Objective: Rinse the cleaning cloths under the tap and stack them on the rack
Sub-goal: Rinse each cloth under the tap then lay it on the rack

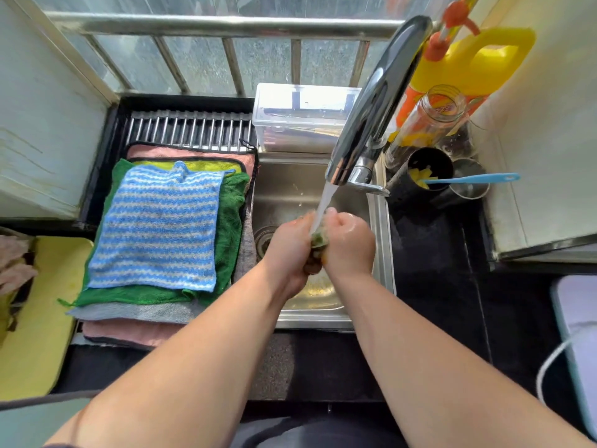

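Over the steel sink (382,240), my left hand (287,247) and my right hand (349,244) both grip a small bunched greenish cloth (319,241); most of it is hidden between my fists. Water runs from the chrome tap (374,105) straight onto the cloth. Left of the sink, the metal rack (190,127) carries a stack of cloths. A blue-and-white striped cloth (158,227) lies on top, over a green cloth (229,221), a grey one (139,312) and a pink one (129,333).
A clear plastic box (300,118) stands behind the sink. Right of the tap are a yellow detergent jug (468,66), a glass jar (429,118) and a dark cup with a blue utensil (471,179). A yellow board (42,318) lies at far left with more cloths on it.
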